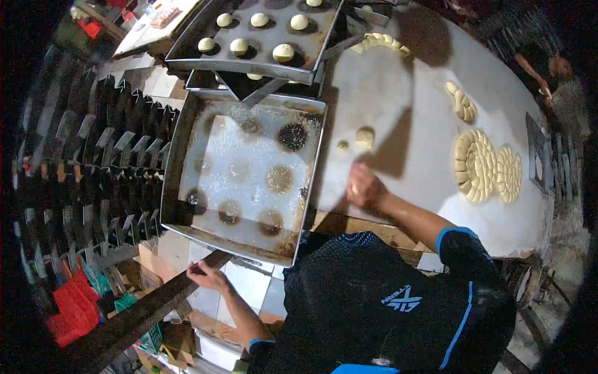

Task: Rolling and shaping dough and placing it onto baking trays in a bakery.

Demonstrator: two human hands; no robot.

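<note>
My right hand is closed over the pale work table, its fingers curled in and slightly blurred; whether dough is inside is hidden. Just beyond it lie a squarish dough piece and a smaller dough bit. Low on the left, my left hand hangs past the near edge of a metal baking tray, apart from it. Its fingers are loosely bent with a gap between them, and nothing shows in them. That tray has a whitish, speckled bottom with dark round stains and no dough on it.
Beyond it, another tray holds several round dough balls, stacked over more trays. Coils of cut dough lie at the table's right, near a dark flat plate. A metal rack and red crate stand left. Another person's arm shows far right.
</note>
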